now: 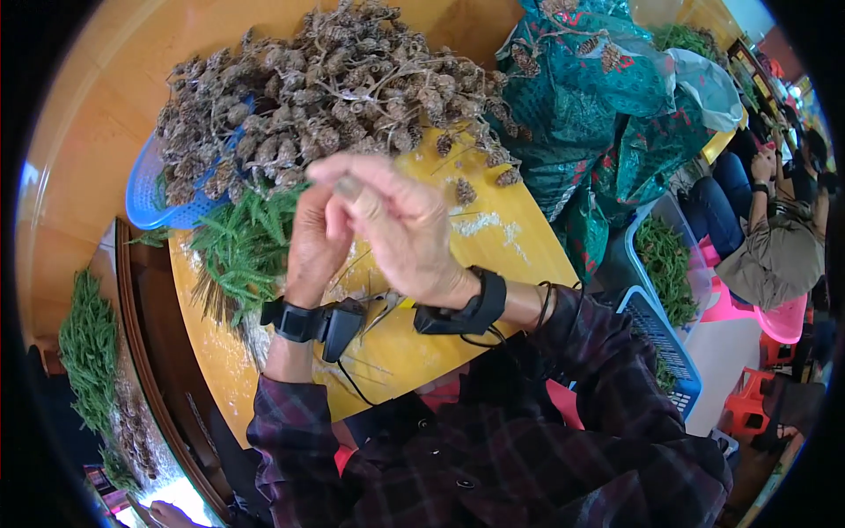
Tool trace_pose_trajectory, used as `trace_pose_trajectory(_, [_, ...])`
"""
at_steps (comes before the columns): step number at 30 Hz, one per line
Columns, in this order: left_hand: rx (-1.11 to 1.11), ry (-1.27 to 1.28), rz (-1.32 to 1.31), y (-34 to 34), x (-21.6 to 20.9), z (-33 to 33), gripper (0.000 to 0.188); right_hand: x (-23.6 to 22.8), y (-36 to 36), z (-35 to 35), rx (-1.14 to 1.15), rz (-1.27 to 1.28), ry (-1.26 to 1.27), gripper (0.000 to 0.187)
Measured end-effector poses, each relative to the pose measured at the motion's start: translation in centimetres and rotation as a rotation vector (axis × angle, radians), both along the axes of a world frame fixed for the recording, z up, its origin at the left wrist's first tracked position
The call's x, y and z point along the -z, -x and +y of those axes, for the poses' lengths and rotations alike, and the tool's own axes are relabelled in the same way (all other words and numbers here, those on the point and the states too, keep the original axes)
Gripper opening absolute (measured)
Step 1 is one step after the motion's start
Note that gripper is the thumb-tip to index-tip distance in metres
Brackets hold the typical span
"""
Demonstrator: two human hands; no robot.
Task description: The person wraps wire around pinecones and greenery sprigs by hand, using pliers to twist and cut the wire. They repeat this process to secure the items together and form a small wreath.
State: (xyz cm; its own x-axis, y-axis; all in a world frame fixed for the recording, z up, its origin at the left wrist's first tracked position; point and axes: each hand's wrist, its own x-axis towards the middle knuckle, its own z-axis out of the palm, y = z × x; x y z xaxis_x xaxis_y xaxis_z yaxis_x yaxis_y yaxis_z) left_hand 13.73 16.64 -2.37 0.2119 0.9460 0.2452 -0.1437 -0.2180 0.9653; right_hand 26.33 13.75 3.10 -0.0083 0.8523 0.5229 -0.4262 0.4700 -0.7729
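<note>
My left hand (315, 246) and my right hand (400, 224) meet above the yellow table (519, 233), in front of a large heap of pine cones (326, 88). The fingers of both are curled in, and the right hand partly covers the left. Anything between the fingers is hidden or too small to make out. Close beside my left hand lies a bunch of green artificial sprigs (251, 242) with brown stems. A metal hand tool like pliers or scissors (383, 310) rests on the table between my wrists, partly covered.
A blue basket (145, 185) sits under the heap's left side. A shiny green plastic bag (572, 114) stands at the far right. Bins of greenery (664, 264) and a blue crate (669, 352) are to the right, near a seated person (770, 255). White flakes and loose stems litter the table.
</note>
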Motion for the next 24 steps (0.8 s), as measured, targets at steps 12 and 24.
trace_pose_trajectory(12, [0.359,-0.535,1.179,-9.5,0.9,3.9,0.047,0.6,-0.8,0.8,0.059,0.007,-0.099,0.026])
trace_pose_trajectory(24, [0.21,0.206,-0.186,-1.8,-2.8,-0.3,0.033,-0.5,-2.5,0.1,-0.255,-0.029,0.128,0.024])
